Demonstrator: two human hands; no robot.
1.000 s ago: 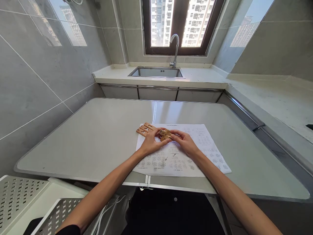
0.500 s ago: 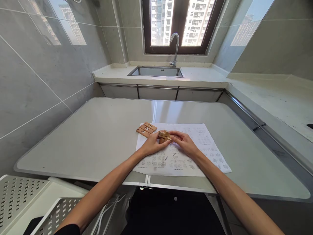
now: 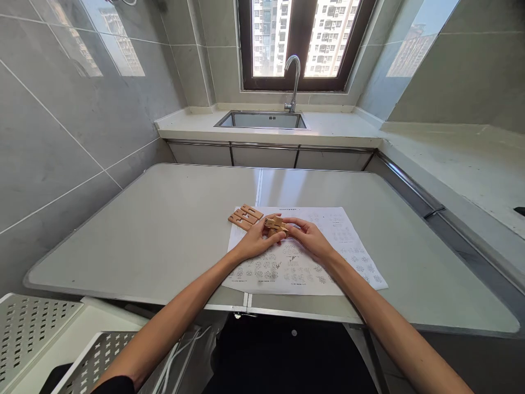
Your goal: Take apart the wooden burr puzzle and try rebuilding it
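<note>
In the head view we see little change from half a second back: the left hand and the right hand stay together over the printed sheet, and the small wooden assembly between them sits a touch higher and farther from us than it did, while a second ago the left hand lay further forward and partly over the flat wooden pieces. Those pieces now lie bare, just beyond and to the left of the left hand, half on the sheet's far left corner and half on the table. The sheet carries rows of small diagrams and a line of print along its far edge, but we cannot read any of it at this size, and we find no brand or label anywhere. Both forearms reach forward from the near edge and converge; the wrists rest low near the paper. The left hand curls its fingers around the near left side of the wooden assembly, thumb toward the right hand, pinching it. The right hand meets it from the other side, fingertips bent in on the assembly's right end; it seems to grip it too, though the contact is small and partly hidden. Far beyond the hands stand a sink and a faucet under a window.
</note>
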